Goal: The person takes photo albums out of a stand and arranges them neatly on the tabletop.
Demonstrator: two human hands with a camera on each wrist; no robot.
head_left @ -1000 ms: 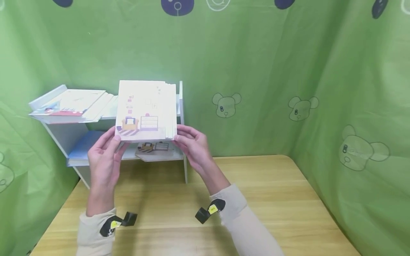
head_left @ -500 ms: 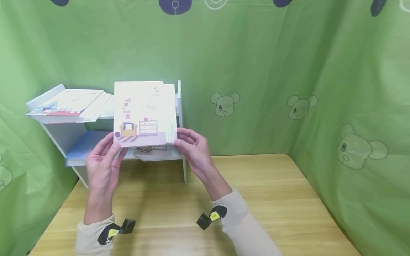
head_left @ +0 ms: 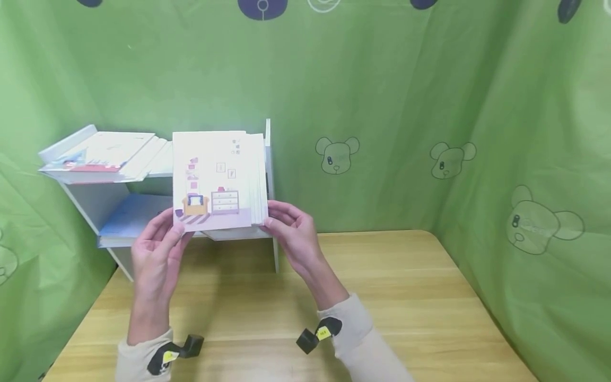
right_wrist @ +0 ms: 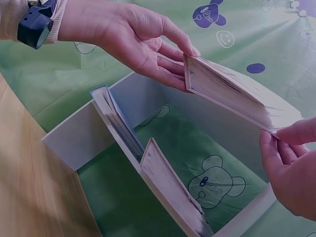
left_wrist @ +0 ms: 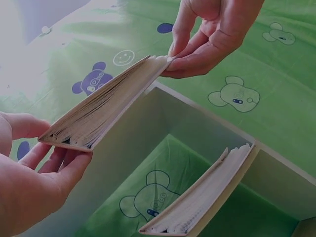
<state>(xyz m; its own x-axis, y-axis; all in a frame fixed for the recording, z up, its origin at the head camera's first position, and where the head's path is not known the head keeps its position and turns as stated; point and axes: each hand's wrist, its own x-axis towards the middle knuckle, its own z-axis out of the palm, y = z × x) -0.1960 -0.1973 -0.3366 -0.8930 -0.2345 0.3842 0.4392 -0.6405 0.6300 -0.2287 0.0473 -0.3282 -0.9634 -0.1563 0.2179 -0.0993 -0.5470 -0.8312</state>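
Observation:
A square book (head_left: 210, 180) with a pale cover, printed with an armchair and a chest of drawers, is held up in front of the shelf. My left hand (head_left: 155, 257) pinches its lower left corner, thumb on the cover and fingers behind. At the lower right corner my right hand (head_left: 298, 239) grips it the same way. Its cover looks slightly lifted from the fanned pages, and the page edges show in the left wrist view, where the book (left_wrist: 106, 106) hangs above the shelf's top.
The white two-tier shelf (head_left: 88, 199) stands at the back left of the wooden table (head_left: 382, 297). Several books (head_left: 114, 151) lie on its top tier. A blue book (head_left: 131, 217) lies on the lower tier, and another is mostly hidden behind the held book. Green curtains (head_left: 391, 95) enclose the table.
Both hands have lowered the book a little and its cover now shows more plainly. It covers most of the book on the lower tier, which was in sight before.

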